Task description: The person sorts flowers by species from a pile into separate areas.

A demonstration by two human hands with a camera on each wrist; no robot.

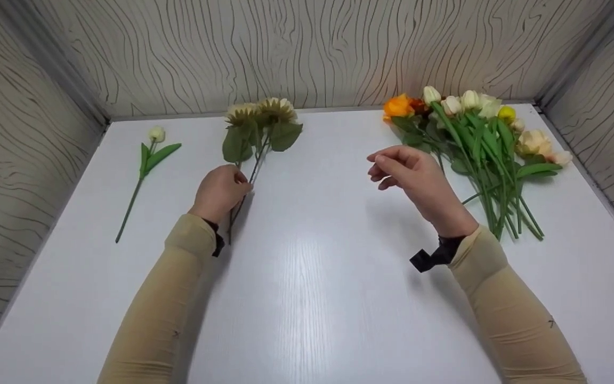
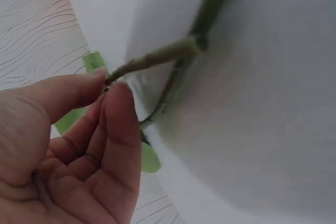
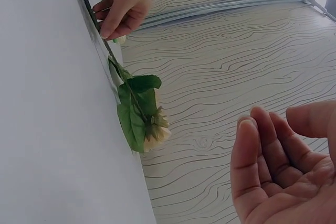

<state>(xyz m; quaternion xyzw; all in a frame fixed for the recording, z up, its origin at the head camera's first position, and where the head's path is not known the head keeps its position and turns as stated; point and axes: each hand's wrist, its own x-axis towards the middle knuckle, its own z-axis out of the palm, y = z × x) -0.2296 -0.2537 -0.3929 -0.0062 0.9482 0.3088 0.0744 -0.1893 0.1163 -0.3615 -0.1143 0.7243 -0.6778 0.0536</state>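
Two cream artificial flowers (image 1: 261, 111) with broad green leaves lie at the back of the table, left of the middle. My left hand (image 1: 220, 189) pinches a flower stem (image 2: 152, 59) between thumb and fingertips, as the left wrist view shows close up. A second stem (image 2: 170, 85) runs just beside it. My right hand (image 1: 419, 178) hovers over the table right of the middle, fingers loosely bent and a gap at the thumb, holding nothing. Nearest to it is a heap of artificial flowers (image 1: 477, 138) with white tulips, orange and peach blooms.
A single white tulip (image 1: 147, 160) lies on the left part of the white table (image 1: 296, 309). Wood-grain patterned panels (image 1: 312, 53) stand behind and at both sides. The heap's green stems (image 1: 499, 208) point toward the front of the table.
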